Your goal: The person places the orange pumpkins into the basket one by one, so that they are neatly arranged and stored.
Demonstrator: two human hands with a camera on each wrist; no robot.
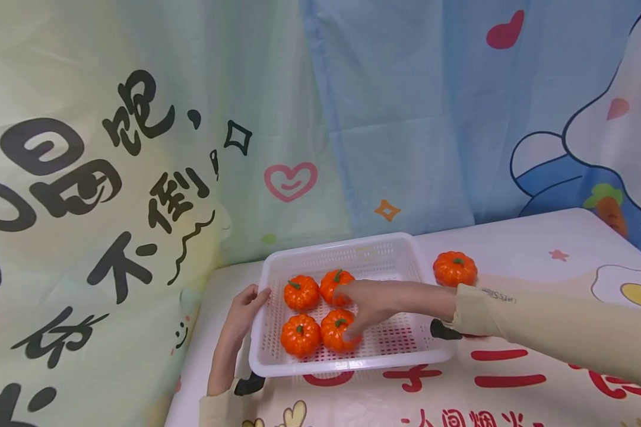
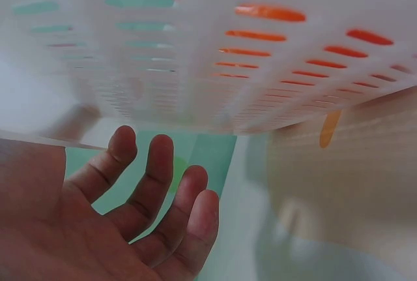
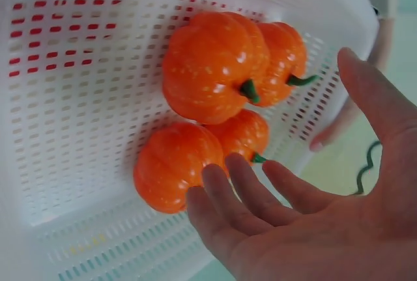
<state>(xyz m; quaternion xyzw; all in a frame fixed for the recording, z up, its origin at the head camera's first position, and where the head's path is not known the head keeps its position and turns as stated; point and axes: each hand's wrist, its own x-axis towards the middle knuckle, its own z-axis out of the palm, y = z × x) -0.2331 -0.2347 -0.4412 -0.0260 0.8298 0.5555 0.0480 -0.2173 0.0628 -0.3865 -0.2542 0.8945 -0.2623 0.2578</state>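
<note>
A white perforated plastic basket [image 1: 406, 344] stands on the table with several small glossy orange pumpkins [image 1: 301, 335] with green stems grouped in its left half. At the basket's left rim is my left hand [image 1: 241, 314], its thumb resting over the edge. In the left wrist view, the fingers of that hand [image 2: 153, 209] are loosely spread outside the slotted wall. My right hand [image 1: 371, 302] reaches in over the two right-hand pumpkins, fingers and thumb apart. The right wrist view shows its relaxed fingertips at a pumpkin [image 3: 176, 167]; whether they touch is unclear.
Another orange pumpkin [image 1: 456, 268] sits on the table, just right of the basket. The patterned tablecloth [image 1: 550, 284] carries red characters and a printed egg. Behind the table hangs a printed curtain [image 1: 384, 118], with more cloth along the left side.
</note>
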